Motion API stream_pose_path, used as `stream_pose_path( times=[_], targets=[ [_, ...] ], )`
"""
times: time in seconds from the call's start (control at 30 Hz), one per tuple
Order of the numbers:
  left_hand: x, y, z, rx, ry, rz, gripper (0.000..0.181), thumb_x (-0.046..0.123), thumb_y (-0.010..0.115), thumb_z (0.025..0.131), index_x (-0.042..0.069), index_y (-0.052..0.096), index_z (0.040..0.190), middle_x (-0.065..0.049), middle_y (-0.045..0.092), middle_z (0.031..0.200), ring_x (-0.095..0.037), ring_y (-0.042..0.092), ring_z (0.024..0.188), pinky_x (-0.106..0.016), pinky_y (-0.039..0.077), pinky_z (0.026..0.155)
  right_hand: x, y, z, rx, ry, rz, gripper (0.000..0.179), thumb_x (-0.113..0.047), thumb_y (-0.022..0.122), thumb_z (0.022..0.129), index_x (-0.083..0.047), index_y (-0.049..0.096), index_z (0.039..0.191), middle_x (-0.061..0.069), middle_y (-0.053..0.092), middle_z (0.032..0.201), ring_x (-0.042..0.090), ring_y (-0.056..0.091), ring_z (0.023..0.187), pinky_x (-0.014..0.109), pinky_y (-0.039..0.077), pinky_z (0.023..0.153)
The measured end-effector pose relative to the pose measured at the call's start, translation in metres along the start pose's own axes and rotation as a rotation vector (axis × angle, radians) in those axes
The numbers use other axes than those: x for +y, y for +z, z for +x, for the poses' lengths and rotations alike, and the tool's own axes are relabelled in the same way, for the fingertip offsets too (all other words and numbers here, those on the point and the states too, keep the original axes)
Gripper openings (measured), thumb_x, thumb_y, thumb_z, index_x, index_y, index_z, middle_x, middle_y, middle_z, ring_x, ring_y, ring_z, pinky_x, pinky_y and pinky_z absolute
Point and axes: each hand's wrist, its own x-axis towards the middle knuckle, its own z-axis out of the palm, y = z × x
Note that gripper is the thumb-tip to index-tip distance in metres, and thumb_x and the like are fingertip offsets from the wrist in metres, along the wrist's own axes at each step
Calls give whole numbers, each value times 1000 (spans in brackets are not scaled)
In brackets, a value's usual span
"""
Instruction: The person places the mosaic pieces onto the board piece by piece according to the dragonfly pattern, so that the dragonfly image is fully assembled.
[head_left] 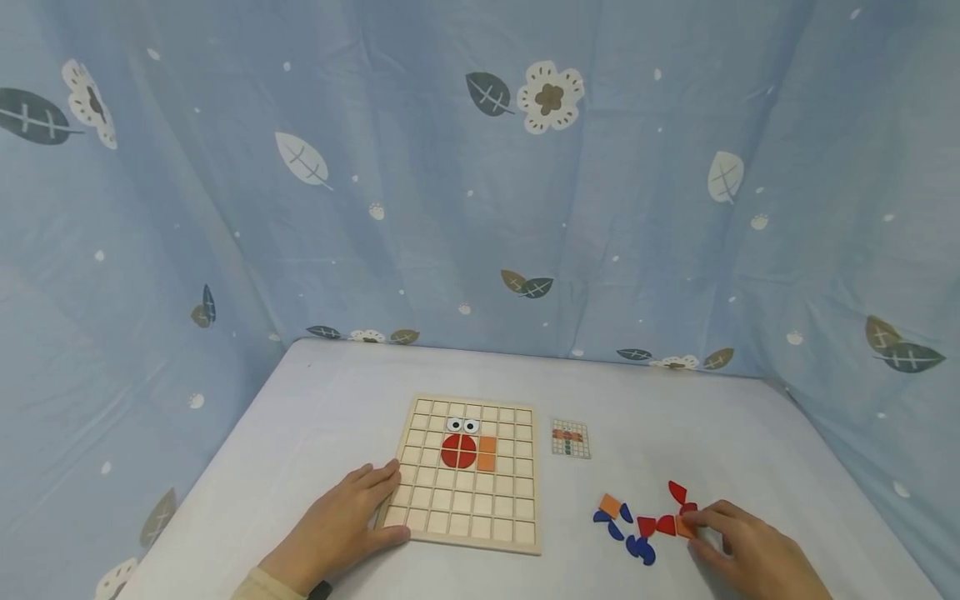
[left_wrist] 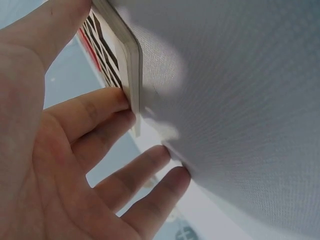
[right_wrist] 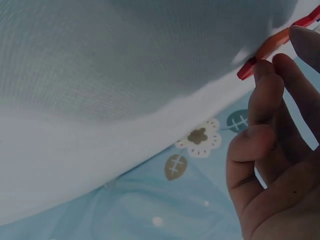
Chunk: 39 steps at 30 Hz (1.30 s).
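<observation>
My left hand (head_left: 341,518) rests against the left side and near-left corner of a wooden grid board (head_left: 504,507); its fingers are fairly straight. On the board lie two eye tiles (head_left: 462,426), a red circle (head_left: 450,458) of quarter pieces and two orange squares (head_left: 487,454) stacked as a column. To the right, my right hand (head_left: 757,546) pinches an orange square piece (head_left: 682,527) between thumb and fingertips, low over the table. The right wrist view shows this orange piece (right_wrist: 272,44) edge-on at the fingertips, with red pieces (right_wrist: 246,69) beside it.
Red quarter pieces (head_left: 666,525) lie close to the right hand. Several blue pieces (head_left: 615,530) and another orange square (head_left: 610,505) are left of them. A small pattern card (head_left: 572,450) lies right of the board. A patterned blue curtain (head_left: 420,208) surrounds the white table (head_left: 337,392).
</observation>
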Motion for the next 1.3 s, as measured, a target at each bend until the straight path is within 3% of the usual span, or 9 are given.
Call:
stream_pose_path(
  times=[0.53, 0.77, 1.03, 1.3],
  targets=[
    [1, 0, -2, -9, -31, -14, 86, 61, 75, 82, 0, 59, 140, -10, 51, 151, -43, 46, 137, -58, 42, 109, -2, 7, -2, 12, 3, -23, 33, -35, 88, 77, -19, 78, 105, -1, 63, 96, 14, 59, 77, 48, 63, 75],
    [0, 1, -3, 12, -15, 2, 84, 61, 74, 83, 0, 60, 139, -10, 53, 150, -43, 48, 136, -57, 43, 109, -3, 10, -2, -15, 0, -3, 34, -35, 88, 77, -16, 76, 103, -3, 66, 96, 14, 60, 78, 49, 63, 77],
    [-1, 2, -3, 13, -13, 7, 85, 63, 73, 83, 0, 60, 139, -10, 52, 150, -43, 47, 136, -57, 43, 109, -6, 5, 0, -40, -2, -3, 39, -34, 89, 76, -14, 77, 107, -3, 65, 92, 14, 60, 77, 49, 63, 76],
    [0, 1, -3, 7, -12, -6, 84, 61, 74, 83, 0, 60, 139, -11, 53, 150, -44, 48, 135, -58, 43, 108, -5, 0, -2, -40, 10, -2, 37, -37, 89, 75, -14, 77, 101, -3, 64, 91, 16, 60, 78, 54, 60, 81]
  ],
)
